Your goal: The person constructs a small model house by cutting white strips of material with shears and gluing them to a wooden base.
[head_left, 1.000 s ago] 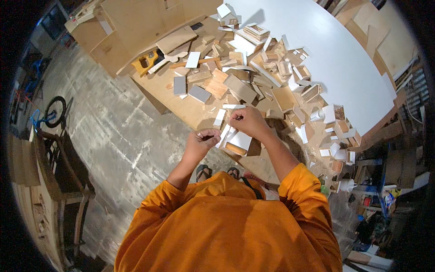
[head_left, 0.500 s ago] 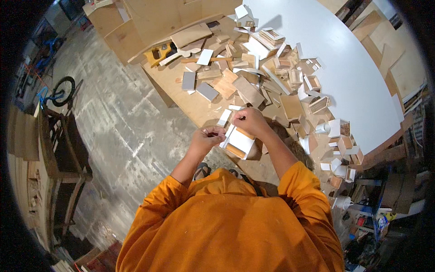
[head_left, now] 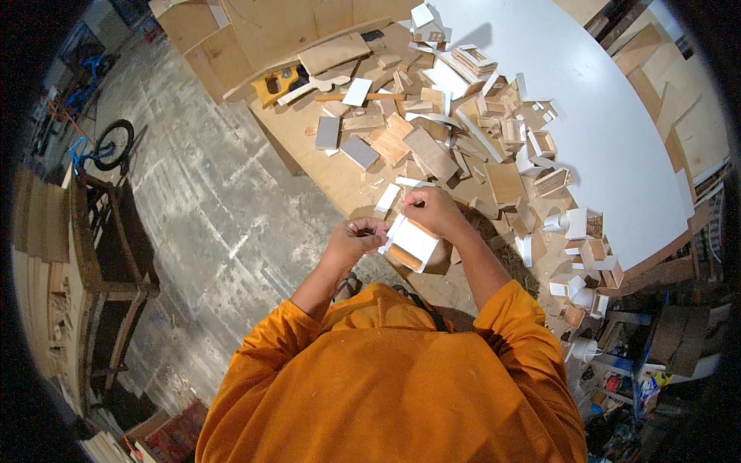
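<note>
Close in front of me, at the near edge of the workbench, lies a small white panel (head_left: 421, 242) with orange-brown wooden bars (head_left: 404, 258) along two sides. A thin white strip (head_left: 395, 229) runs along its left edge. My left hand (head_left: 349, 245) is closed, thumb and fingertips pinching at the strip's lower left part. My right hand (head_left: 434, 210) is curled in a pinch above the panel's far corner, by the strip's upper end; what its fingertips hold is too small to make out. A loose white block (head_left: 387, 197) lies just beyond the hands.
Wood offcuts (head_left: 394, 139) and small model pieces crowd the bench (head_left: 301, 160). A yellow-handled saw (head_left: 275, 85) lies at the far left, a little white house (head_left: 429, 23) at the back. A white board (head_left: 594, 131) covers the right. A white cup (head_left: 554, 224) stands among the pieces.
The strip between my hands, dark and thin before, now shows a broader white face. My left fingers have spread slightly. The whole view has shifted a little.
</note>
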